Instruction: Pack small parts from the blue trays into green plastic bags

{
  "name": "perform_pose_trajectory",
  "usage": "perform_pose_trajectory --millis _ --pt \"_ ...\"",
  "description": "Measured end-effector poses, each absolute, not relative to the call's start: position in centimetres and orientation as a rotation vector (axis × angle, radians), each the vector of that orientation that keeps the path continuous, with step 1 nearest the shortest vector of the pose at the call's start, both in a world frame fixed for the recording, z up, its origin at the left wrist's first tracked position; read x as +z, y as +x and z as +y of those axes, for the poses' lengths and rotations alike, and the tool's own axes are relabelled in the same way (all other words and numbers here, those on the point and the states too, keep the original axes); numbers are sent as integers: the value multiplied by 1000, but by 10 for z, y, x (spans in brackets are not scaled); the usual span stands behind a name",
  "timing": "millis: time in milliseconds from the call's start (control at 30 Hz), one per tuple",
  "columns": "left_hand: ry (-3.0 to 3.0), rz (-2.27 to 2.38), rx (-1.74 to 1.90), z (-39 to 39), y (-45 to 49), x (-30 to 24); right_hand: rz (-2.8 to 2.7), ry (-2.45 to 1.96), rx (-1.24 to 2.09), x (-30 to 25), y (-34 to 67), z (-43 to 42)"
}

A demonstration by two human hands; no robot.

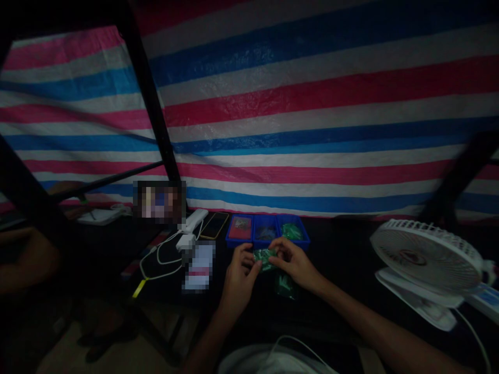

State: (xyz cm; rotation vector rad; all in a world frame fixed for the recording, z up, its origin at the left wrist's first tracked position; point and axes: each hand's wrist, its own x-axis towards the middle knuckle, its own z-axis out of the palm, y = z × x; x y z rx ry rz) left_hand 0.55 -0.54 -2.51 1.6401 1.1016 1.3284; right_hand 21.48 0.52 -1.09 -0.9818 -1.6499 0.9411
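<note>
Between my two hands is a small green plastic packet (264, 259), shiny on top; its contents are too dark to make out. My left hand (239, 272) pinches its left side with thumb and fingers. On the other side my right hand (294, 262) grips the packet's right edge, thumb and fingers closed. Below my right hand a second green packet (286, 285) lies on the black table. Just beyond my hands stands a blue tray (229, 242) with three compartments: a red piece with small bits at left, dark small items in the middle, green packets (291, 231) at right.
A white fan (427, 259) stands at the right. Left of the tray lie a phone (214, 225), a white power strip (195, 221) with cables, and a blurred-out pale rectangle (199, 266). Another person's arm (27, 259) shows at far left. A striped sheet (312, 104) hangs behind.
</note>
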Motion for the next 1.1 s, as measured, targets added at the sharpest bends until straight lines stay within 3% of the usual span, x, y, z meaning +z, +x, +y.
perform_pose_trajectory --millis 267,467,733,1100 --pt "1823 1122 1259 -8 4 -19 -1660 -963 1018 -11 212 5" --pt "1756 1097 1313 -7 4 -19 -1686 -1005 850 -12 215 7" --pt "1656 1077 1274 -8 4 -18 -1627 -963 1000 -7 216 4" --pt "1683 1075 1317 -8 4 -18 -1688 -1009 808 -7 215 2"
